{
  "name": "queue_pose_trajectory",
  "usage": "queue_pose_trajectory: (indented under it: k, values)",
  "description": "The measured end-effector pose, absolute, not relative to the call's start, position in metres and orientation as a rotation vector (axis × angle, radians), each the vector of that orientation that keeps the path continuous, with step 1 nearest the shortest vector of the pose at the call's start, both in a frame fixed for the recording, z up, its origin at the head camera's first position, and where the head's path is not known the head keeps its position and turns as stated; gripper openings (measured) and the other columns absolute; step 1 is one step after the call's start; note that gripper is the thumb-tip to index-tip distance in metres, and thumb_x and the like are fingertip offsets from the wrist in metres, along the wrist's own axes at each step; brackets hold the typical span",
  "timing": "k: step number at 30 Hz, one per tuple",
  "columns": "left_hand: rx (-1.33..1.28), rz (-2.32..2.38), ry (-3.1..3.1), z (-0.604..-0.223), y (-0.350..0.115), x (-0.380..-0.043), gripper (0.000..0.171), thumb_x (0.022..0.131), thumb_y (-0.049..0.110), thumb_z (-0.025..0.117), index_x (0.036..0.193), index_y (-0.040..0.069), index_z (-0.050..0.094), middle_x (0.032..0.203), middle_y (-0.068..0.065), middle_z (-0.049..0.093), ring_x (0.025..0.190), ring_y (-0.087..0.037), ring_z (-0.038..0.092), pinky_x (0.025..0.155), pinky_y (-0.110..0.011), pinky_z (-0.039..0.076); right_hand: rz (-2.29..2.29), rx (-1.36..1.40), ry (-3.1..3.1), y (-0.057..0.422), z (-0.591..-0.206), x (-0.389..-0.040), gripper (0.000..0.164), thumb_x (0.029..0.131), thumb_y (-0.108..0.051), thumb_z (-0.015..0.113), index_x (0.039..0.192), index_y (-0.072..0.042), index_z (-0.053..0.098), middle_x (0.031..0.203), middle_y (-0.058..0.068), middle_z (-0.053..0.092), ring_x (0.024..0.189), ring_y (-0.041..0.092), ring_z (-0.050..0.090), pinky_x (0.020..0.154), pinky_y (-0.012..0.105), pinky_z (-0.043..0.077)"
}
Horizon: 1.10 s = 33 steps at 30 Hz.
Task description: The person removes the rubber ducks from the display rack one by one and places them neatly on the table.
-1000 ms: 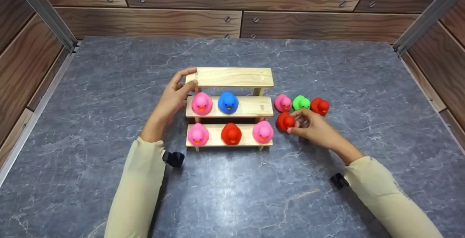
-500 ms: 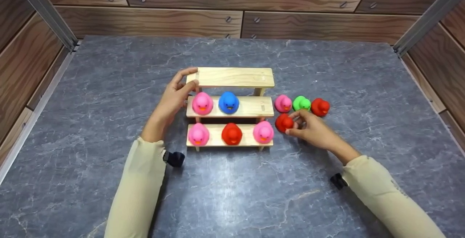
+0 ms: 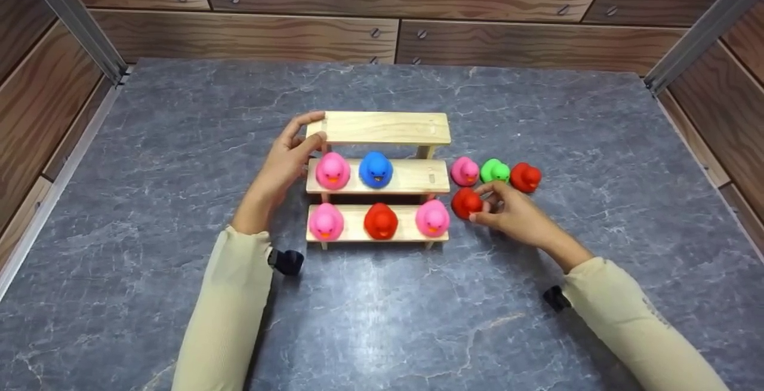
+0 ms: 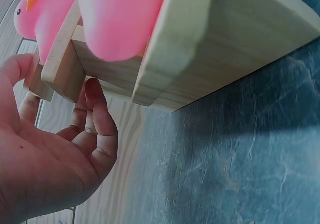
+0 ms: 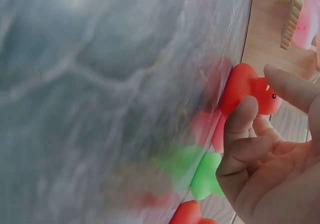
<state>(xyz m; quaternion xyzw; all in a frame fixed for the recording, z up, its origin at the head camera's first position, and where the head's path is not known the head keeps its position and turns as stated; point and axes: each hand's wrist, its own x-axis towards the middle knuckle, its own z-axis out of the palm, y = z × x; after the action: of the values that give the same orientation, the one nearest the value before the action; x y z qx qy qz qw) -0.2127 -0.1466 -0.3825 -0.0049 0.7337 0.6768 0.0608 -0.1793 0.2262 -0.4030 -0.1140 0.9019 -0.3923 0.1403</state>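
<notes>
My left hand grips the left end of the top board of a three-tier wooden stand, thumb in front and fingers behind. On the middle tier sit a pink rubber duck and a blue rubber duck. The bottom tier bears two pink ducks with a red rubber duck between them. Right of the stand, my right hand pinches another red rubber duck by its head; in the right wrist view this red duck rests on the tabletop.
Behind the right hand stand a pink duck, a green duck and a further red duck in a row on the grey marbled table. Wood-patterned panels wall the back and sides.
My right hand has shifted slightly left with the red duck, which has turned a little. My left hand stays in place on the stand.
</notes>
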Motion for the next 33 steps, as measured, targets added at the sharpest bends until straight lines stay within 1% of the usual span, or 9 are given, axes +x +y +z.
queue_pose_trajectory:
  k: [5,9,17,24,28,33]
  values:
    - [-0.025,2.052,2.205,-0.382,-0.145,-0.211,0.043,0.098,0.029,0.053,0.14,0.026,0.046,0.095,-0.002,0.055,0.085,-0.015,0.059,0.062,-0.024,0.051,-1.148,-0.316,2.608,0.229,-0.397,-0.178,0.046,0.086,-0.012,0.073,0.123,0.006,0.052,0.086,0.007,0.053,0.068,0.01,0.05,0.056,0.019,0.043]
    - [-0.035,2.053,2.207,-0.381,-0.145,-0.211,0.043,0.098,0.029,0.053,0.14,0.026,0.046,0.096,-0.003,0.055,0.084,-0.015,0.059,0.063,-0.025,0.051,-1.188,-0.327,2.589,0.229,-0.391,-0.176,0.05,0.086,-0.015,0.073,0.125,0.006,0.051,0.089,0.007,0.053,0.069,0.009,0.051,0.058,0.019,0.044]
    - [-0.03,2.065,2.22,-0.381,-0.144,-0.213,0.042,0.098,0.028,0.054,0.139,0.025,0.047,0.092,-0.001,0.056,0.081,-0.015,0.057,0.055,-0.021,0.043,-1.24,-0.37,2.603,0.226,-0.382,-0.174,0.046,0.086,-0.014,0.073,0.124,0.002,0.053,0.09,0.005,0.052,0.065,0.01,0.051,0.058,0.019,0.043]
    - [-0.025,2.083,2.21,-0.38,-0.142,-0.212,0.043,0.098,0.027,0.055,0.14,0.024,0.047,0.092,-0.002,0.056,0.084,-0.016,0.059,0.054,-0.02,0.044,-1.287,-0.373,2.575,0.218,-0.374,-0.17,0.045,0.088,-0.018,0.071,0.125,0.002,0.054,0.095,0.008,0.053,0.073,0.014,0.051,0.064,0.02,0.043]
    - [-0.033,2.069,2.231,-0.382,-0.143,-0.213,0.043,0.098,0.027,0.054,0.14,0.024,0.047,0.092,0.0,0.057,0.082,-0.014,0.059,0.053,-0.02,0.042,-1.354,-0.405,2.537,0.21,-0.37,-0.165,0.044,0.088,-0.016,0.071,0.125,0.002,0.055,0.095,0.007,0.052,0.072,0.012,0.051,0.064,0.019,0.044]
    - [-0.048,2.047,2.257,-0.384,-0.144,-0.212,0.042,0.098,0.028,0.054,0.139,0.025,0.048,0.093,0.0,0.058,0.084,-0.015,0.058,0.055,-0.021,0.041,-1.442,-0.443,2.5,0.198,-0.367,-0.16,0.043,0.087,-0.011,0.071,0.123,0.004,0.055,0.091,0.004,0.052,0.07,0.009,0.05,0.063,0.018,0.044]
